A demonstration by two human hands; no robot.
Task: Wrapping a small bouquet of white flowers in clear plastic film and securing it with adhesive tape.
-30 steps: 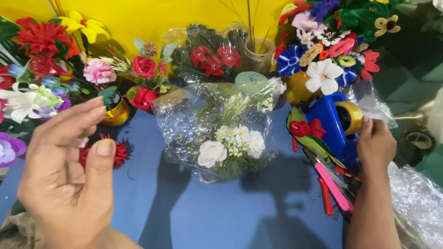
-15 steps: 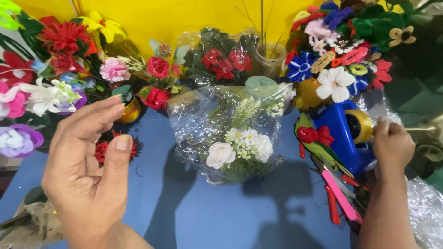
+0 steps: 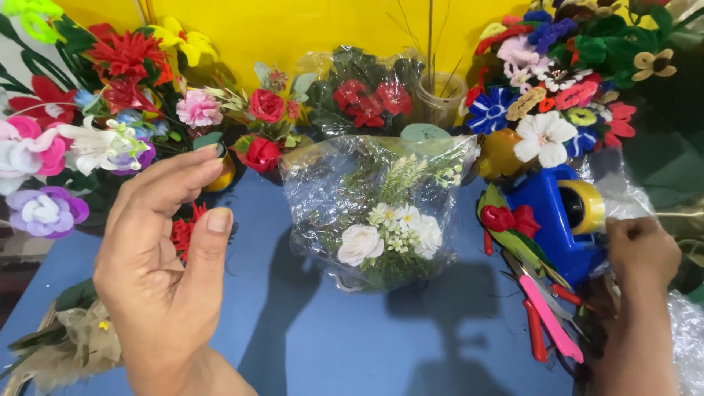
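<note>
Blue table (image 3: 411, 345), wrapped white bouquet (image 3: 381, 213) between both raised, empty hands.

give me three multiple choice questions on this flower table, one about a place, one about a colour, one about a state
1. Where does the plastic-wrapped bouquet sit?
A. in the middle of the blue table
B. inside the glass jar
C. in the left hand

2. What colour is the tape dispenser?
A. green
B. blue
C. white

3. How is the left hand right now?
A. shut on a rose
B. flat on the table
C. raised, open and holding nothing

Answers:
1. A, the bouquet stands on the table between both hands.
2. B, its body is bright blue, with a yellowish tape roll on it.
3. C, the fingers are curved and apart with nothing between them, while the right hand is down by the dispenser.
</note>
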